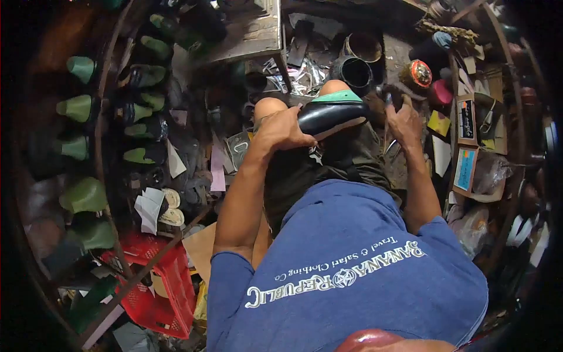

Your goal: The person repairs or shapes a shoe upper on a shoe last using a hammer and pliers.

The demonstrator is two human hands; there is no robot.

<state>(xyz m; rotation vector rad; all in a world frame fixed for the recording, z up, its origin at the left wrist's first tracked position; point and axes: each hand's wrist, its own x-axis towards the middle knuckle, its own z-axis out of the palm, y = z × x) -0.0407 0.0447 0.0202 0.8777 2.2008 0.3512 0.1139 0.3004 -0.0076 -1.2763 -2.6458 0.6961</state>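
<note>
My left hand (285,128) grips one end of a black shoe (331,119), with the thumb along its near side. A green shoe last (340,97) shows in the shoe's opening. The shoe lies tilted across my lap, above the knees. To the right of it, apart from the shoe, is my right hand (404,120), with its fingers bent around something small and dark that I cannot make out. The fingertips look dark and partly merge with the shadowed floor behind.
Green shoe lasts (76,108) line racks at the left. A red plastic crate (176,293) stands at lower left. Ahead are a wooden table (249,35), a black bucket (356,73) and a round tin (419,73). Shoe boxes (465,167) fill a shelf at the right.
</note>
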